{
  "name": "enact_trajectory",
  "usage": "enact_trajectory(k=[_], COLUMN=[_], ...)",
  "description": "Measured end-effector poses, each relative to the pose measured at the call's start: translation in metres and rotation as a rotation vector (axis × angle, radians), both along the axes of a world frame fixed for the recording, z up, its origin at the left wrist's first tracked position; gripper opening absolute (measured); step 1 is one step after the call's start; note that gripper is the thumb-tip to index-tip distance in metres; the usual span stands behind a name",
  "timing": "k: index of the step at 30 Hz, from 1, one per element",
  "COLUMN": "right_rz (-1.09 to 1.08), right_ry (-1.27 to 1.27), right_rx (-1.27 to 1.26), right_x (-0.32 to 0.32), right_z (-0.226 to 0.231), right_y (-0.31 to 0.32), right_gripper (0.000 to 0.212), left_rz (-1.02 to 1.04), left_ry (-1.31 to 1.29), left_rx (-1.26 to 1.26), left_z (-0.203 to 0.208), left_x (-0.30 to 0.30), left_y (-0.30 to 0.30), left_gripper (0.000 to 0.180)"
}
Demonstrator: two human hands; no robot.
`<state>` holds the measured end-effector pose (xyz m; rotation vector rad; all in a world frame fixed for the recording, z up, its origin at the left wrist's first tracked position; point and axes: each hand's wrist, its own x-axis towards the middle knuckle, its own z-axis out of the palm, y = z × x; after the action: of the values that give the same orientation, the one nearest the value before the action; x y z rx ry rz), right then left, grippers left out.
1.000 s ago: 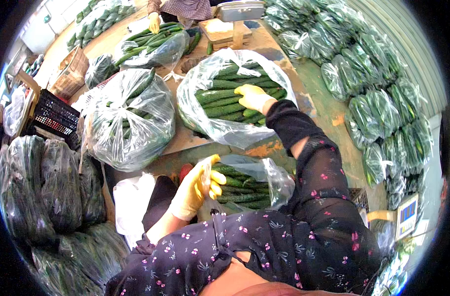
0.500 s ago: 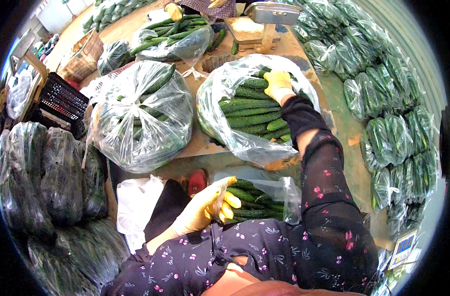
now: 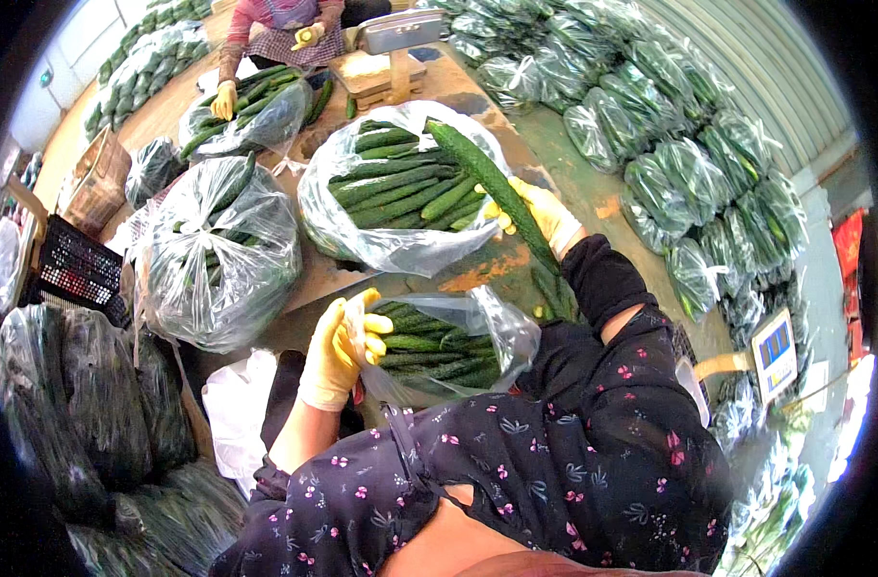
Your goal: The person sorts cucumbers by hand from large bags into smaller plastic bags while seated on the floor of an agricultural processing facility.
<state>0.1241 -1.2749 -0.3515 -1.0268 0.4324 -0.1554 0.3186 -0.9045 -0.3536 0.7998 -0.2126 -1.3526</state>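
Observation:
My left hand (image 3: 341, 348), in a yellow glove, grips the rim of a small clear plastic bag (image 3: 496, 332) partly filled with cucumbers (image 3: 429, 351), holding it open near my lap. My right hand (image 3: 543, 212), also gloved in yellow, holds a long green cucumber (image 3: 487, 188) lifted over a large open bag of cucumbers (image 3: 391, 192) on the table. My dark floral sleeves fill the lower frame.
Another full bag (image 3: 217, 255) lies to the left beside a black crate (image 3: 73, 269). Tied bags of cucumbers (image 3: 670, 144) line the floor on the right. Another person in yellow gloves (image 3: 225, 96) works at the table's far end, near a scale (image 3: 400, 34).
My right hand has drawn a long cucumber out of the large bag and pulled back toward me. My left hand still holds the small bag's rim.

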Motion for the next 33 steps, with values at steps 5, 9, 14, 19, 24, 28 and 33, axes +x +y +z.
enact_trajectory(k=[5,9,14,19,24,28,33], right_rz=[0.023,0.004,-0.047,0.015,-0.048,-0.149,-0.546], right_ry=[0.006,0.059,0.068,0.03,0.141,0.23,0.432], right_rx=[0.037,0.023,0.007,-0.449,-0.513,-0.59,-0.261], right_x=[-0.061,-0.091,-0.118,-0.115,-0.131,-0.157,-0.211], right_z=[0.022,0.029,0.031,0.059,0.068,0.039,-0.075], right_y=[0.021,0.036,0.046,0.063,0.068,0.057,0.061], right_gripper=[0.054,0.054,0.049,0.064,0.067,0.061,0.055], left_rz=[0.021,0.018,-0.009,0.009,-0.002,0.014,0.049], left_ry=[-0.033,-0.032,-0.017,-0.063,-0.06,-0.069,-0.089], left_rx=[-0.031,-0.05,-0.063,-0.05,-0.061,-0.042,-0.018], left_z=[-0.003,-0.005,-0.004,-0.005,-0.006,-0.005,0.003], left_x=[-0.002,-0.003,-0.007,-0.006,-0.008,-0.009,-0.003], left_y=[-0.005,-0.01,-0.017,-0.016,-0.023,-0.02,-0.002], left_gripper=[0.058,0.058,0.06,0.056,0.056,0.057,0.058])
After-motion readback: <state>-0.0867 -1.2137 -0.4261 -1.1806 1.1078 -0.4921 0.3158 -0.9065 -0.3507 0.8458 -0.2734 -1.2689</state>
